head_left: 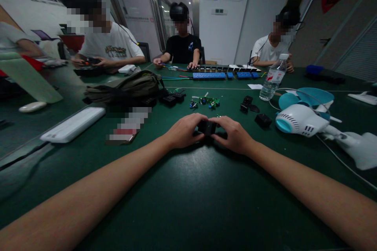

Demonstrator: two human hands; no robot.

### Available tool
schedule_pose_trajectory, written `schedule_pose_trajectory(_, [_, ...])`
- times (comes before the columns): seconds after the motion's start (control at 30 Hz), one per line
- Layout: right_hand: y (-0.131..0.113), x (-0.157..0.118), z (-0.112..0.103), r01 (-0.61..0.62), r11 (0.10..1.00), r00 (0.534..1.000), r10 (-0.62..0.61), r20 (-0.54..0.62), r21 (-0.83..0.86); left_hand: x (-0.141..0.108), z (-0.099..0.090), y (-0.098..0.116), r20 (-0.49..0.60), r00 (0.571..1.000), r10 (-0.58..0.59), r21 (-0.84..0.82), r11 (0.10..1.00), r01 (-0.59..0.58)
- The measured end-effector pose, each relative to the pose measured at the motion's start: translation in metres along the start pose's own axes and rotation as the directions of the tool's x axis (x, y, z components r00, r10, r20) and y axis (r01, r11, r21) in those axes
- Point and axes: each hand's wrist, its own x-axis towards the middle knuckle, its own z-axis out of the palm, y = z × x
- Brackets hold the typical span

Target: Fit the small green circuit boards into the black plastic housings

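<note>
One black box (207, 127) pinched between left hand (187, 130) and right hand (234, 133).

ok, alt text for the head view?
Two bare hands hold a small black box between them at a green table. Small circuit boards lie just beyond; a plastic bottle and a fan are to the right, and people sit across.

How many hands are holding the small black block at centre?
2. The left hand holds the black block from its left side, and the right hand from its right. Fingers partly cover the block, but no other hand shows there.
</note>
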Motion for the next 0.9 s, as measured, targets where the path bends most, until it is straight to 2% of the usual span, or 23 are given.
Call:
schedule_pose_trajectory(0.3, [-0.0018, 0.0003, -0.0011, -0.057, 0.997, 0.998, 0.057, 0.007, -0.042, -0.0016, -0.0007, -0.0015, -0.048, 0.998, 0.036, -0.003, 0.999, -0.036])
schedule_pose_trajectory(0.47, [-0.0034, 0.001, -0.0027, -0.064, 0.997, 0.998, 0.063, -0.012, -0.039, -0.0005, -0.0009, -0.0004, -0.033, 0.999, 0.017, 0.023, 1.0, -0.016])
schedule_pose_trajectory(0.67, [-0.004, 0.0008, -0.0029, -0.093, 0.995, 0.996, 0.093, -0.004, -0.036, 0.0011, -0.0019, 0.0, 0.035, 0.999, 0.004, 0.072, 0.997, -0.007])
schedule_pose_trajectory(0.9, [-0.003, 0.0011, -0.0025, -0.118, 0.993, 0.993, 0.118, 0.024, 0.012, 0.0006, -0.0004, -0.0019, 0.036, 0.999, 0.007, 0.069, 0.998, -0.009])
